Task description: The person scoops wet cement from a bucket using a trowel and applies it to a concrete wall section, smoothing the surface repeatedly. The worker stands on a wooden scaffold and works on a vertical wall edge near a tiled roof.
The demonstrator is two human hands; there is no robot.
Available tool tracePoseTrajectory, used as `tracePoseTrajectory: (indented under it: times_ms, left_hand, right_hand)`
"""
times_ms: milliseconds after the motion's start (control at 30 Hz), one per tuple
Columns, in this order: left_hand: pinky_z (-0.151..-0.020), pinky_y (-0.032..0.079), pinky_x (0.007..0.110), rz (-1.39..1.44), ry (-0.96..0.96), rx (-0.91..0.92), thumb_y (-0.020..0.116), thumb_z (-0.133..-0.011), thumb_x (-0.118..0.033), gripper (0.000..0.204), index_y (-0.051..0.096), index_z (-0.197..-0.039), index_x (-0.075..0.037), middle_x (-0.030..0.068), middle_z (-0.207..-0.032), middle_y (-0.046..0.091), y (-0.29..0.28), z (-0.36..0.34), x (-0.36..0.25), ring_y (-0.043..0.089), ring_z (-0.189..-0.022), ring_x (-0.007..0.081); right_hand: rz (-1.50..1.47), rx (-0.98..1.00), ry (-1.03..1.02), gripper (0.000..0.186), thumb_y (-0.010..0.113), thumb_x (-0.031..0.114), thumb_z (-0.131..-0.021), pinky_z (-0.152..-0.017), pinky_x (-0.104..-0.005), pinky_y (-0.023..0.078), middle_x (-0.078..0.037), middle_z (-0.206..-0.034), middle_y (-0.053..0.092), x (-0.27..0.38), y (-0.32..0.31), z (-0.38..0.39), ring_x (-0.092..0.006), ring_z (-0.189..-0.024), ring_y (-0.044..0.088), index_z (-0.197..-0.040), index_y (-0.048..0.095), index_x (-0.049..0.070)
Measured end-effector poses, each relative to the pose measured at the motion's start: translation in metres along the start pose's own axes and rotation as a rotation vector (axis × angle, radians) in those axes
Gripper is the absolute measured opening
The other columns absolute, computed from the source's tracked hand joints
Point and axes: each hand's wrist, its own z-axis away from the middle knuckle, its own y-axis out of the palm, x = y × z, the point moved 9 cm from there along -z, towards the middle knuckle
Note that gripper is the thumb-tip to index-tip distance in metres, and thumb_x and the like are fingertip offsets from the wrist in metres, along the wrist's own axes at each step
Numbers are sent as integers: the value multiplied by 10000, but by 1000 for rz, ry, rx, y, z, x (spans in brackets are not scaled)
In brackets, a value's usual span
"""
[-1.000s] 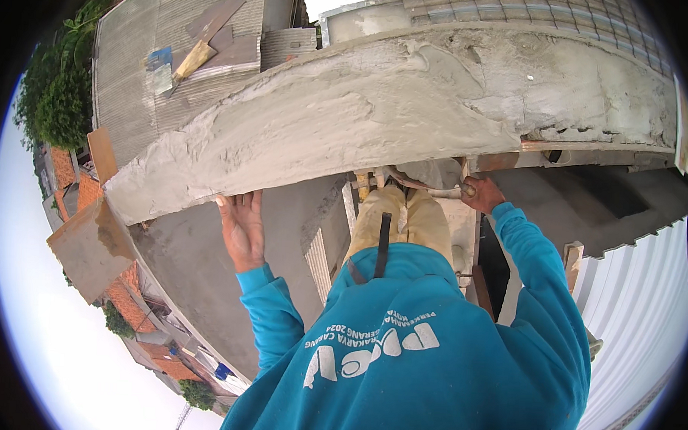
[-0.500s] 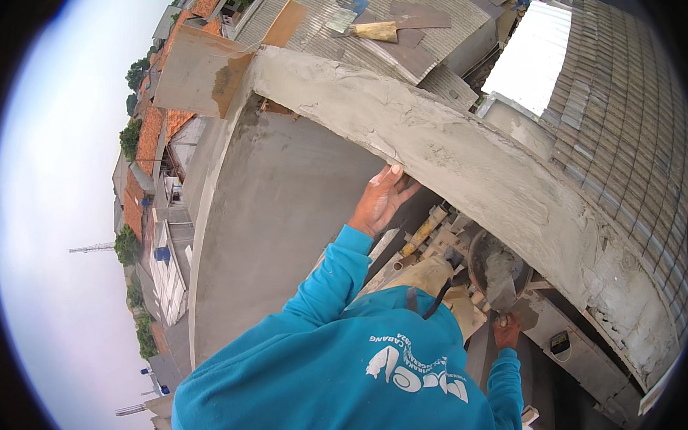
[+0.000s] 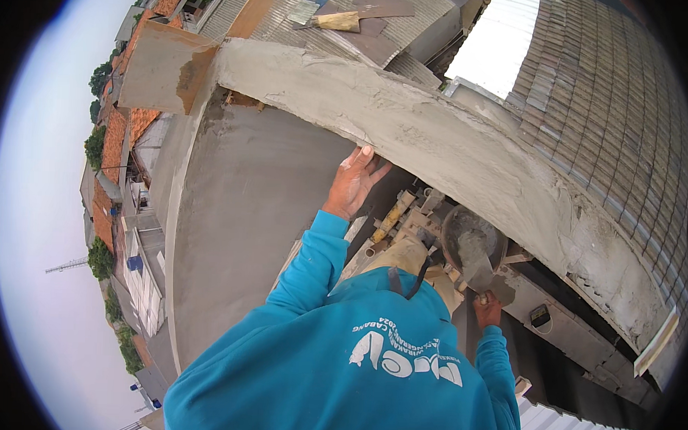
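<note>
Right hand (image 3: 488,307) gripped trowel (image 3: 479,273), blade at bucket (image 3: 450,238); left hand (image 3: 350,183), fingers loosely spread, at ledge (image 3: 415,130) edge. Apparently loading mortar (image 3: 472,241); next move called for steady lifting.

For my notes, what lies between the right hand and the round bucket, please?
In the head view, a trowel extends from the right hand toward the bucket.

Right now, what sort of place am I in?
Most likely a building site at roof height: there's a ledge roughly coated in what looks like cement, a trowel by a round pan, and a tiled roof beyond.
</note>
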Motion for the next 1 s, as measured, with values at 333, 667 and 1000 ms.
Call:
tracePoseTrajectory:
  times_ms: [333,667,1000]
  left_hand:
    - [-1207,297,529,-7,23,0,675,-961,-339,719,330,-1457,50,166,-1488,375,-3,-3,3,340,-1417,320]
    - [-1240,250,515,-43,1,44,627,-982,-358,784,209,-1509,44,199,-1564,247,9,-1,-3,225,-1476,353]
    - [-1213,299,515,-87,18,37,673,-954,-386,758,322,-1456,60,168,-1498,366,5,-3,-4,330,-1424,321]
  right_hand:
    - [-18,11,28,524,695,406,-817,-1014,-454,447,-198,-1098,710,2,-5,15,-415,-1057,632,-1206,673,56]
    - [-13,23,62,550,727,392,-805,-994,-471,458,-230,-1093,698,0,3,10,-446,-1057,605,-1233,659,53]
    - [-72,-6,140,540,735,351,-781,-991,-467,481,-238,-1136,686,13,-2,24,-433,-1073,614,-1213,659,36]
